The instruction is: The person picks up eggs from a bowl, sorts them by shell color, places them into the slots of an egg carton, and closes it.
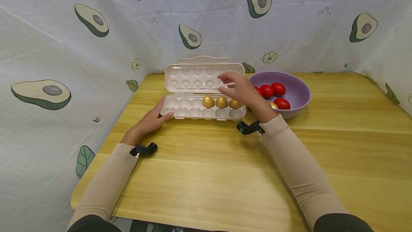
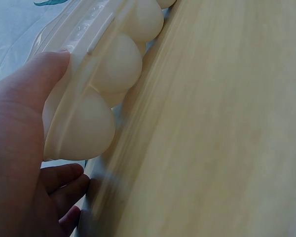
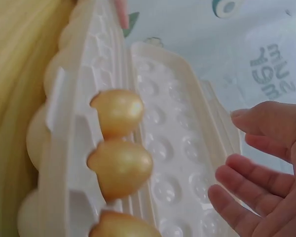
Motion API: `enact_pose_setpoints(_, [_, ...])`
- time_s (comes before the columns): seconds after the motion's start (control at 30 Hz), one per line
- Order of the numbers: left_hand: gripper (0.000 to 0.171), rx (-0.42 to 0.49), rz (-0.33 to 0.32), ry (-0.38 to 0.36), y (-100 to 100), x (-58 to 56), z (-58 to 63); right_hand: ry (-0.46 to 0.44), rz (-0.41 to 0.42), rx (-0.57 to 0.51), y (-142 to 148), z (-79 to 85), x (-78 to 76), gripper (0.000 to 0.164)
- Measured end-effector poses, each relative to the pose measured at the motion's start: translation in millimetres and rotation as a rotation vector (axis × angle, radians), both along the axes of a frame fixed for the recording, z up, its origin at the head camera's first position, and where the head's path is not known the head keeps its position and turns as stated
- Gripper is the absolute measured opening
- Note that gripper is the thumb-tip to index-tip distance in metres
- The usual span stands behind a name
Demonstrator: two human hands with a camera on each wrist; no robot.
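A clear whitish plastic egg carton (image 1: 188, 111) lies with its lid (image 1: 190, 78) tipped back. Three gold eggs (image 1: 221, 102) sit side by side in its far row, toward the right end. My left hand (image 1: 151, 119) grips the carton's left end; the left wrist view shows the thumb (image 2: 52, 69) on the rim and the other fingers low beside the end cup. Over the carton's right part hovers my right hand (image 1: 239, 88), its fingers apart and loosely bent. The right wrist view shows nothing in that hand, beside the open lid.
A purple bowl (image 1: 297, 96) stands right of the carton, holding several red eggs (image 1: 278, 88) and a gold egg (image 1: 273, 105), partly hidden by my right forearm. The wooden table (image 1: 199, 174) meets a hanging avocado-print cloth (image 1: 219, 38) at the back and left.
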State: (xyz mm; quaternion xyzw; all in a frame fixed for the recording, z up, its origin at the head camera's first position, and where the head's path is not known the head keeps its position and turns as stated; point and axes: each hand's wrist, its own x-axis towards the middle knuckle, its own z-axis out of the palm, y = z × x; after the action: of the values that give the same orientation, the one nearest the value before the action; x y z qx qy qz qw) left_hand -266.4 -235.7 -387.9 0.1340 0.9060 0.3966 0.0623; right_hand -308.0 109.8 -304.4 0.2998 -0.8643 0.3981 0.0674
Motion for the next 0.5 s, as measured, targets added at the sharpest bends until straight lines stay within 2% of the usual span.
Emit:
enact_pose_setpoints(0.23, [0.080, -0.003, 0.003, -0.006, -1, 0.5, -1.1, -0.063, -0.072, 0.006, 24, 5.2, -2.0, 0.041])
enact_pose_setpoints(0.5, [0.082, -0.017, -0.006, 0.004, -1, -0.8, -1.3, -0.084, -0.063, 0.024, 51, 10.6, -5.7, 0.043])
